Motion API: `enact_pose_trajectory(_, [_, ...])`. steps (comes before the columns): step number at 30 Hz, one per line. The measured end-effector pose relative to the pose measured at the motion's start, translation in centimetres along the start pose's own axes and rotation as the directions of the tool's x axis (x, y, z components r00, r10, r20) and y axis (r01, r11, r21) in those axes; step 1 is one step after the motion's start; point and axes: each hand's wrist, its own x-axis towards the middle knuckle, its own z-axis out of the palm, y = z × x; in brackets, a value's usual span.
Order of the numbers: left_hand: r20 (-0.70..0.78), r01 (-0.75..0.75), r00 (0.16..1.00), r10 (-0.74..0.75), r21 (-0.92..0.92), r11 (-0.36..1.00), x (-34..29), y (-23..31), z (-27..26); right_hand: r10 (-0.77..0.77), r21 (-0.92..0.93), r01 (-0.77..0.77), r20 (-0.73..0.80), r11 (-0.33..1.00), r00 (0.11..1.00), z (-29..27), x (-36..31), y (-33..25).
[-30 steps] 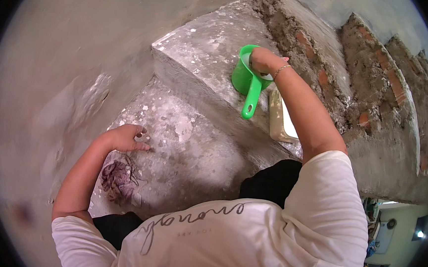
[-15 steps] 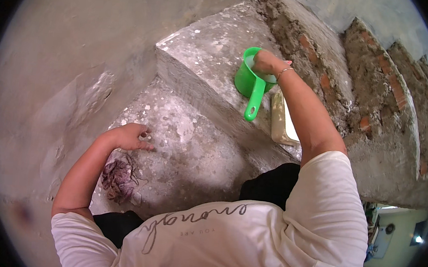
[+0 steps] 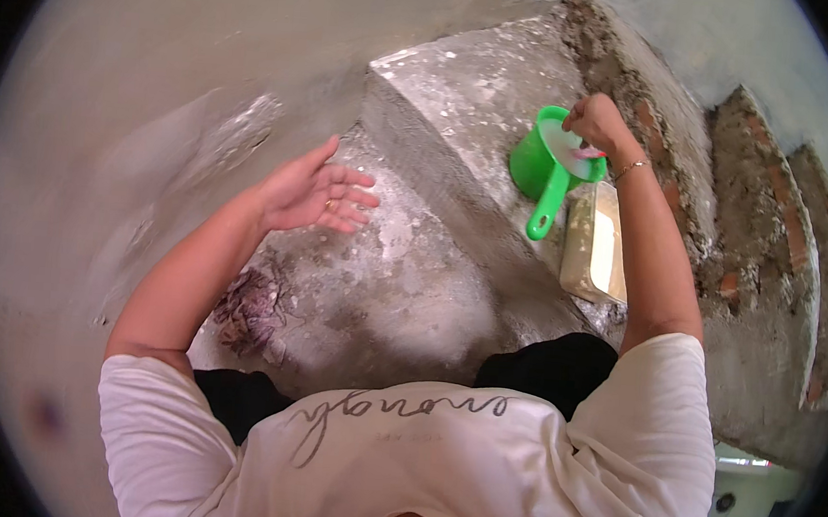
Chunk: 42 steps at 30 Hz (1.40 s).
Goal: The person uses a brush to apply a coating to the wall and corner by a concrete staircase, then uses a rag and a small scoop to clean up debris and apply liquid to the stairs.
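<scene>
On the far right, upper step: right hand closed around a small pale object with a reddish edge, held at the rim of the green jug; what the object is cannot be told.
Green jug: plastic, upright on the upper concrete step, long handle pointing toward the near side, pale contents visible inside.
Left hand: left hand open, fingers spread and slightly curled, palm turned up, holding nothing; raised over the lower step, well apart from the jug.
Rectangular container: pale tray-like container lies just near of the jug, touching or almost touching the handle tip.
Cloth: purple crumpled cloth lies on the lower step, below the left forearm.
Right side: rough brick-and-mortar stair edges rise to the far right.
Person: white shirt, bracelet on the right wrist.
</scene>
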Motion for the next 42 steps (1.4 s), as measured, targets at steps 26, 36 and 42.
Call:
enact_pose_trajectory(26, [-0.574, -0.513, 0.791, 0.211, -0.435, 0.74, 13.6, 3.5, -0.3, -0.141, 0.748, 0.245, -0.202, 0.617, 0.969, 23.4, 3.6, -16.5])
enact_pose_trajectory(36, [-0.294, -0.298, 0.94, 0.174, -0.455, 0.839, 10.2, 2.2, -0.3, -0.187, 0.55, 0.357, -0.342, 0.755, 0.921, 22.7, 1.7, -16.1])
enact_pose_trajectory(42, [-0.502, 0.099, 0.778, 0.378, 0.691, 0.716, 7.9, 2.5, -3.8, -0.075, 0.228, 0.14, -0.272, 0.964, 0.959, 22.0, 0.4, -16.4])
